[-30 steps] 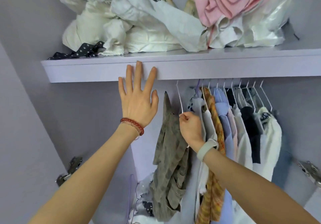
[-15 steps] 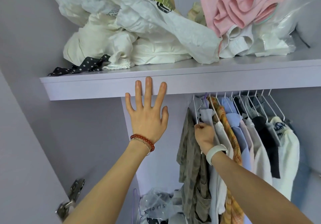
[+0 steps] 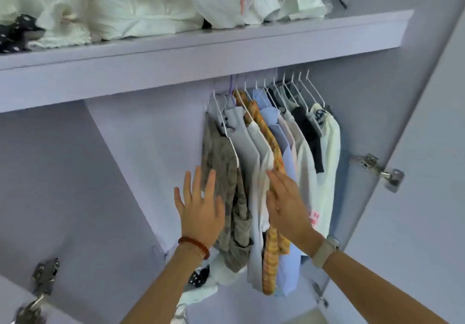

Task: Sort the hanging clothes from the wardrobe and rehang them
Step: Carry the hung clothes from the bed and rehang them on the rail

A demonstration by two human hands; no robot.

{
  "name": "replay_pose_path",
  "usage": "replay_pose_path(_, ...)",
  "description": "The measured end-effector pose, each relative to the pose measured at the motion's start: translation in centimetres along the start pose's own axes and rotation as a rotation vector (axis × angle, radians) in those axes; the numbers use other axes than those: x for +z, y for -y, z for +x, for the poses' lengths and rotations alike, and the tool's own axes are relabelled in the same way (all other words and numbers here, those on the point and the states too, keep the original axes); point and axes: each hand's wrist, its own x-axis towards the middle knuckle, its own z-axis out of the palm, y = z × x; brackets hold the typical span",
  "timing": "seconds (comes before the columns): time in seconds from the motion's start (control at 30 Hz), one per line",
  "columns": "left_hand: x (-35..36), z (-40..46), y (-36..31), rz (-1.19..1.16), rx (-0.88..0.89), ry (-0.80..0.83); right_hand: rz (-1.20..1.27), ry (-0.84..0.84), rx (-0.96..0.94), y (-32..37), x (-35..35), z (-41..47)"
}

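Several garments hang on white wire hangers (image 3: pixel 294 90) under the lilac shelf. From the left come a grey-brown camouflage piece (image 3: pixel 221 162), pale grey and white shirts (image 3: pixel 249 147), an orange plaid shirt (image 3: pixel 270 137), a light blue shirt (image 3: pixel 286 152), a black top (image 3: pixel 312 137) and a white sweatshirt (image 3: pixel 329 152). My left hand (image 3: pixel 200 208), with a red bead bracelet, has its fingers straight and spread at the camouflage piece's left edge. My right hand (image 3: pixel 286 203), with a watch, lies flat with straight fingers against the white and plaid shirts.
The shelf (image 3: pixel 201 54) above carries piled white clothes and bags (image 3: pixel 141 9) and a black dotted cloth (image 3: pixel 17 34). Door hinges (image 3: pixel 382 170) stick out at right, more hinges (image 3: pixel 42 281) at lower left. Bagged items (image 3: pixel 201 278) lie below the hanging clothes.
My left hand has come down from the shelf edge to the camouflage piece. My right hand let go of the hanger top and dropped, fingers straight, onto the shirts. The camera moved closer.
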Motion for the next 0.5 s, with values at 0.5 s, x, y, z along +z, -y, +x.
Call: replay_pose_path(0.5,12.3,-19.8,-28.5,-0.308,0.838,0.924,-0.598,-0.013,1.160,-8.7,-23.0,-36.8)
